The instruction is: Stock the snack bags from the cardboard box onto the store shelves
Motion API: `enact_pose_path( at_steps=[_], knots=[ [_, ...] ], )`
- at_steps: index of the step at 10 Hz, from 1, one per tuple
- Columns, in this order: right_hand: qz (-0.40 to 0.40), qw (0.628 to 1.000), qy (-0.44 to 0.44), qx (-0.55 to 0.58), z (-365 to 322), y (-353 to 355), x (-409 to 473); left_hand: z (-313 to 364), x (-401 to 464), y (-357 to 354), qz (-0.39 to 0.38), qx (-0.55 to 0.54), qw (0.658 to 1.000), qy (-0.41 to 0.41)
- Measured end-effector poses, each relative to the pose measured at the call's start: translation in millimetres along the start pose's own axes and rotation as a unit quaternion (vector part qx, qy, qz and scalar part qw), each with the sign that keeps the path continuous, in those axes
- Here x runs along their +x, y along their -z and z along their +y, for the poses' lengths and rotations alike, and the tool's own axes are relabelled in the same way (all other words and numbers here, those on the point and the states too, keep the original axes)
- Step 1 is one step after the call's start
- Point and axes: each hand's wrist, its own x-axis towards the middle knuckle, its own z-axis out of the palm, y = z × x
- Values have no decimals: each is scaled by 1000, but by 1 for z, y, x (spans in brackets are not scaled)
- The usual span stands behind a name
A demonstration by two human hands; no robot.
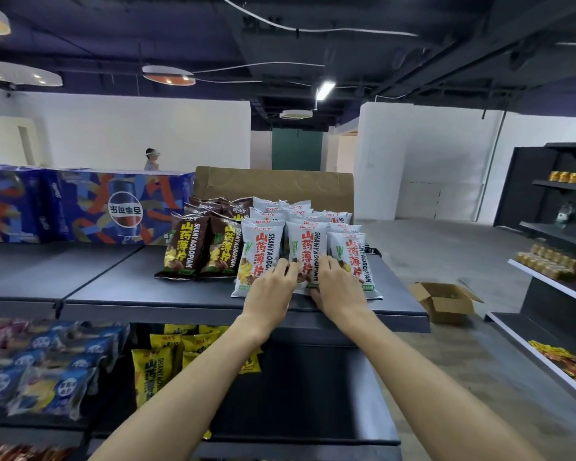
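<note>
Two bare forearms, no sleeves, left hand (270,287) and right hand (338,287) without gloves, rings or watch

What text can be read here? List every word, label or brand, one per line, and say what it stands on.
"SHANYAOBOPIAN": white snack bags and brown snack bags on the top shelf.
"山药薄片": large characters on those same bags.
"SHANYAO...", partly hidden: yellow bags on the lower shelf.
Mirrored characters on a round logo: blue drink carton.
Small top logos and blue packets: too blurred to read.
</note>
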Motion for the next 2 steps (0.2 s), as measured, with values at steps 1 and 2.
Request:
enact_pose_path(
  at_steps=[1, 2],
  knots=[
    [1, 1000, -6, 14, 0, 1, -3, -3, -2, -2, 23, -6, 1000, -17],
    [-6, 1000, -21, 6, 0, 3, -4, -6, -4, -1, 40, 27, 999, -25]
  ],
)
